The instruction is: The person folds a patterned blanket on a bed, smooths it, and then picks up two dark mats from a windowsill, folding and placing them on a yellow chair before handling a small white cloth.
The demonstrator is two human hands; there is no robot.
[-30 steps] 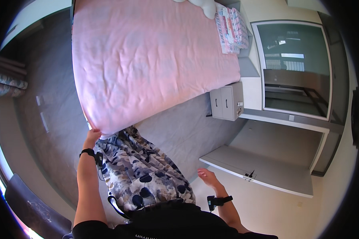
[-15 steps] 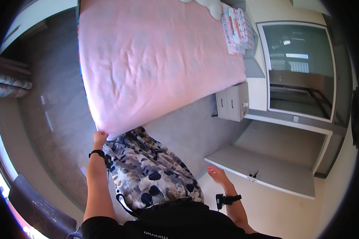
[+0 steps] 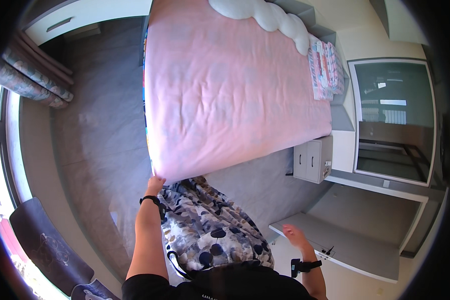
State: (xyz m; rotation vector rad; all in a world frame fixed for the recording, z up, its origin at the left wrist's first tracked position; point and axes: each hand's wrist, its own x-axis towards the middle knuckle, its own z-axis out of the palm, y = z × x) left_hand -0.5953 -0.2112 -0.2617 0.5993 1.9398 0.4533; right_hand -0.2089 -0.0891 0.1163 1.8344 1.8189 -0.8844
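A pink sheet (image 3: 235, 100) with faint wrinkles covers the bed's mattress. At the bed's near left corner, my left hand (image 3: 156, 184) is closed on the sheet's edge; its fingertips are partly hidden. Out to the right, my right hand (image 3: 295, 236) hangs in the air with loosely bent fingers, holding nothing that I can see. It is apart from the bed, nearest in the picture to the grey door. Each wrist wears a black strap with a small device.
A white scalloped cushion (image 3: 265, 17) and a folded striped stack (image 3: 327, 70) lie at the bed's head. Beside it stands a grey nightstand (image 3: 312, 159). An open door (image 3: 355, 250) is at right, a dark chair (image 3: 47, 245) at lower left, and curtains (image 3: 35, 77) at far left.
The view has shifted, so the bed and room sit further right and lower, showing more of the cushion. My left hand stays at the sheet's corner; my right hand stays free.
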